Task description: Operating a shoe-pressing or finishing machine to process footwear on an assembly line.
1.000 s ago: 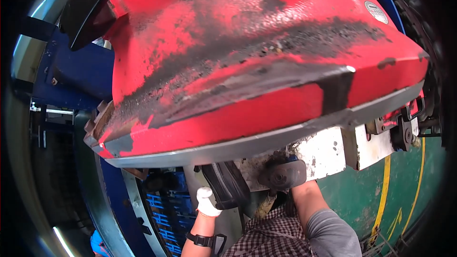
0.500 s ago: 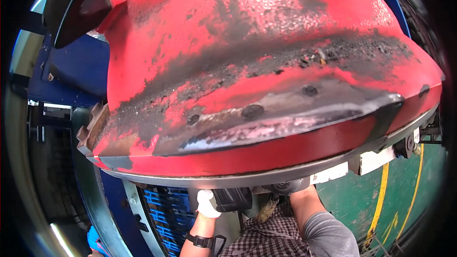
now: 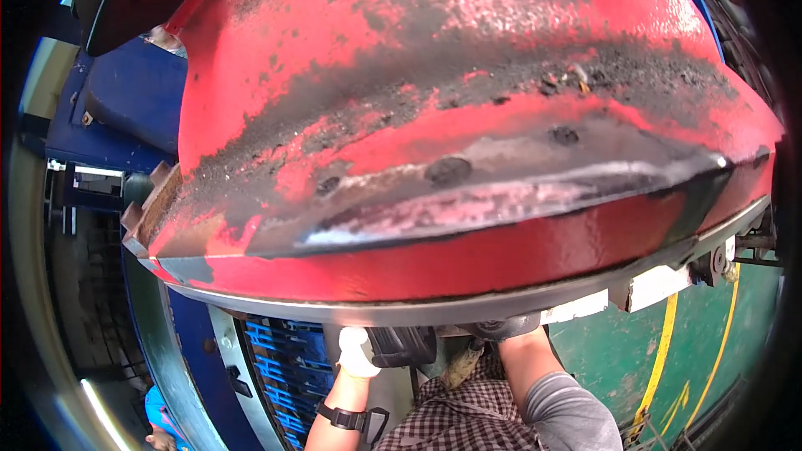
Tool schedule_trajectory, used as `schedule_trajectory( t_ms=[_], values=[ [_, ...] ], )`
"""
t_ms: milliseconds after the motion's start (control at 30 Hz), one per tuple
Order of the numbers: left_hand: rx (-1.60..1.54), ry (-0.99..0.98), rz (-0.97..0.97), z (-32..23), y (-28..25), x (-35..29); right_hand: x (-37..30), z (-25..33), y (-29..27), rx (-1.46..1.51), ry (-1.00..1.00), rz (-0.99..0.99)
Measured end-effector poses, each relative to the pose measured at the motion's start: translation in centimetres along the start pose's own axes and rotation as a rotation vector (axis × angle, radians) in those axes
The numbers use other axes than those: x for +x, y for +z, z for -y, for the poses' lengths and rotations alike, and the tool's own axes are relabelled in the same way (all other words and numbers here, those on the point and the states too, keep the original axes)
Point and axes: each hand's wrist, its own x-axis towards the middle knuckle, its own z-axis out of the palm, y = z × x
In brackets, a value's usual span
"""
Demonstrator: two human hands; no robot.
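Observation:
A big red machine housing (image 3: pixel 501 255), worn and smeared with black grime, fills the upper view. Below its grey lower rim (image 3: pixel 401 314), my left hand (image 3: pixel 357 352) shows in a white glove, against a black ribbed block (image 3: pixel 403 346). The rim hides its fingers, so its grip cannot be made out. From the lower right comes my right forearm (image 3: pixel 528 363), ending at a dark rounded part (image 3: pixel 504 327) under the rim. Any fingers of my right hand are out of sight there. A pale, worn rod-like piece (image 3: pixel 464 366) slants between my arms.
Blue machine panels (image 3: pixel 129 108) stand at the left. Blue slatted racking (image 3: pixel 280 376) lies below the rim. On the right is a green floor (image 3: pixel 601 359) with yellow lines (image 3: pixel 666 342). Another person in a blue top (image 3: pixel 159 409) appears at the lower left.
The view has shifted slightly, and the housing sits a little differently in it. Both arms stay under the rim in much the same pose. More of the other person shows at the lower left.

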Motion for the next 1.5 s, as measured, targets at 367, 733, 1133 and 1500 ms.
schedule_trajectory(
  t_ms=[367,733,1133,1500],
  values=[
    [0.011,-0.063,-0.059,0.3,-0.4,0.3,8.9,6.0,-5.5,0.035,0.024,0.024],
    [0.737,0.245,-0.268,0.9,-13.4,1.3,-0.6,-1.5,-1.1,-0.024,0.054,0.026],
    [0.178,-0.146,0.312,-1.0,14.6,0.0,-11.4,22.1,-17.9,0.478,-0.409,0.026],
    [1.275,0.520,0.220,-2.1,22.9,-4.5,3.7,26.0,-22.5,0.192,-0.387,-0.647]
  ],
)
